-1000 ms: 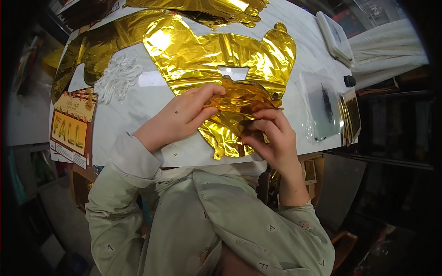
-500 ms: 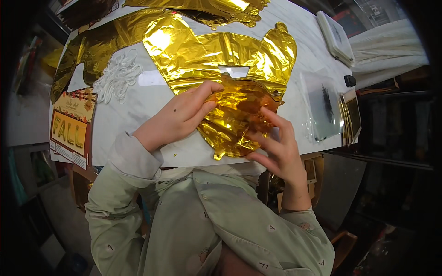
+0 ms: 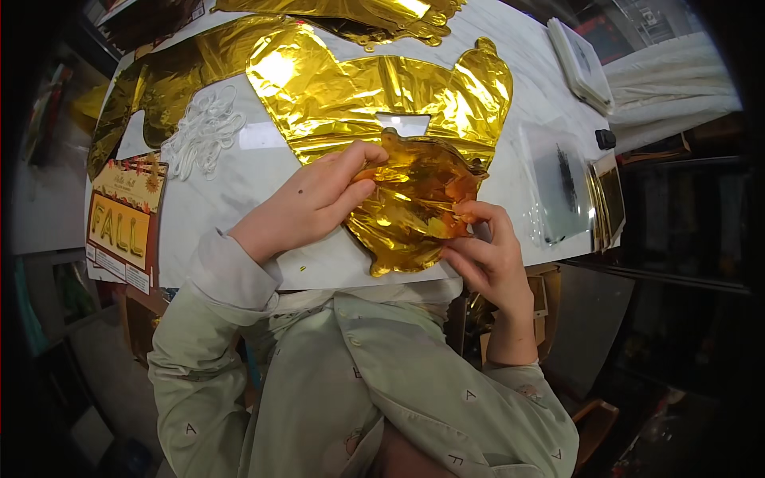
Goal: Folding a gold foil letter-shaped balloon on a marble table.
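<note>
A flat gold foil balloon point(image 3: 382, 92), shaped like a letter with a small cut-out window, lies across the middle of the table. Its near part point(image 3: 418, 187) is folded back over itself, close to the table's front edge. My left hand point(image 3: 307, 199) pinches the left side of this fold between thumb and fingers. At the right side, my right hand point(image 3: 496, 251) has its bent fingers and thumb on the foil edge, gripping it. The fingertips partly hide the foil there.
Another gold foil balloon point(image 3: 215, 52) lies at the left, with more gold foil point(image 3: 351, 20) at the far edge. A bundle of white cord point(image 3: 205, 131) and a printed card package point(image 3: 123, 219) sit left. Clear plastic sleeves point(image 3: 558, 183) and a white box point(image 3: 580, 68) are right.
My right hand's fingers have drawn together and closed on the foil's right edge, and the folded foil there has shifted and creased. My left hand stays nearly where it was.
</note>
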{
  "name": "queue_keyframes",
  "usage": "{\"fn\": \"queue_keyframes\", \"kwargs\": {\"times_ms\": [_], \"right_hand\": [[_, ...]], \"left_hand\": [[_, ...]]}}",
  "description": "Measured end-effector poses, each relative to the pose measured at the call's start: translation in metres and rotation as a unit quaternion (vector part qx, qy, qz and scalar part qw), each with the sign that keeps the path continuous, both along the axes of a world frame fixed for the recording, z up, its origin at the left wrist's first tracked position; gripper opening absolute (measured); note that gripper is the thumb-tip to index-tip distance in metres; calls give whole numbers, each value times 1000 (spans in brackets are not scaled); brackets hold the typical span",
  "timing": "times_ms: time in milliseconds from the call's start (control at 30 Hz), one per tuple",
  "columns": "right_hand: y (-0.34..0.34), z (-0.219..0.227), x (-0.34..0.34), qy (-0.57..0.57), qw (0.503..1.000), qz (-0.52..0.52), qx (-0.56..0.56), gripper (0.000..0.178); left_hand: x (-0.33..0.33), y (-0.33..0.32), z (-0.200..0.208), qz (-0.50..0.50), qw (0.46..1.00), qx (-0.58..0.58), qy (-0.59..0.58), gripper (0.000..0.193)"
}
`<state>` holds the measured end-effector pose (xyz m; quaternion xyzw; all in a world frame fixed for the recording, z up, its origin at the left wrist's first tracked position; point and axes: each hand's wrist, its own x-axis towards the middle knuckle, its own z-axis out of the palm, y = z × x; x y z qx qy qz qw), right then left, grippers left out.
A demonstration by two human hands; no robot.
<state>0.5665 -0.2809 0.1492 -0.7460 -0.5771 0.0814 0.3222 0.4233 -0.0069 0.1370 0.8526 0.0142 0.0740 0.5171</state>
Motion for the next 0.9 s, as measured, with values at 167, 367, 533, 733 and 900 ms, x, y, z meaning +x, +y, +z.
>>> {"fn": "queue_keyframes", "kwargs": {"times_ms": [167,367,533,733,900], "right_hand": [[16,-2,-1,-9,997,-75,33,17],[37,-7,3,145,957,-221,118,16],[19,1,6,-155,947,-177,219,30],[24,0,-7,-110,988,102,39,51],[29,4,-9,-177,976,118,32,44]], "left_hand": [[0,2,12,-39,999,-18,33,44],[1,1,-4,-15,997,57,-50,50],[2,-1,-13,13,998,39,-44,35],[1,0,3,10,988,-135,70,32],[2,5,-11,-20,997,-74,-30,24]]}}
